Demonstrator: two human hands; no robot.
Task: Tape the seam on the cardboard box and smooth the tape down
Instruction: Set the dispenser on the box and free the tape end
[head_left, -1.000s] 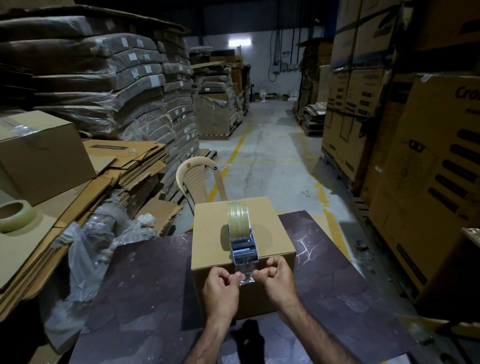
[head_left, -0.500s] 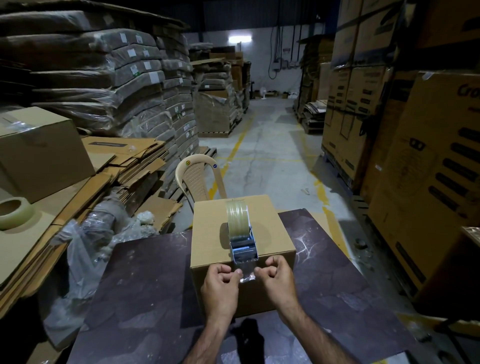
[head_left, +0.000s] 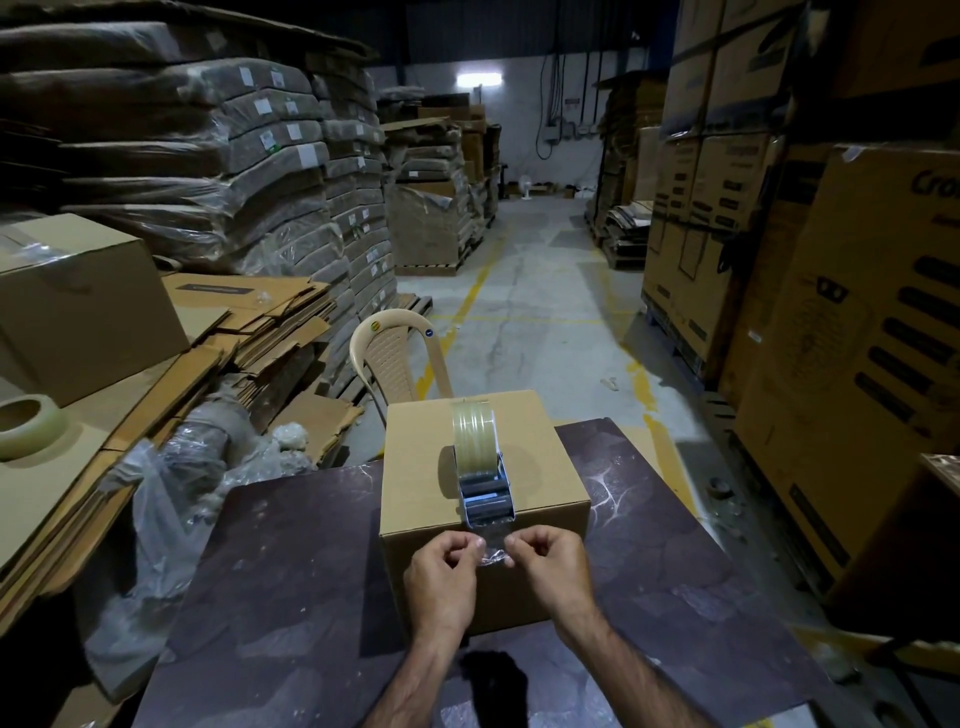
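Note:
A closed brown cardboard box (head_left: 415, 467) stands on a dark marbled table (head_left: 291, 571). A tape dispenser (head_left: 480, 467) with a clear tape roll rests upright on the box top, along the middle, its metal mouth at the near edge. A short length of clear tape (head_left: 491, 551) hangs from that mouth over the box's front face. My left hand (head_left: 441, 577) pinches the tape's left corner and my right hand (head_left: 553, 569) pinches its right corner. The seam under the dispenser is hidden.
A beige plastic chair (head_left: 395, 358) stands just behind the table. Flattened cartons, another box (head_left: 78, 306) and a spare tape roll (head_left: 28, 426) lie at the left. Tall stacked cartons (head_left: 857, 338) line the right side of the aisle.
Both hands have drawn the tape end a little further down the box's front face and apart from each other. The dispenser and box have stayed in place.

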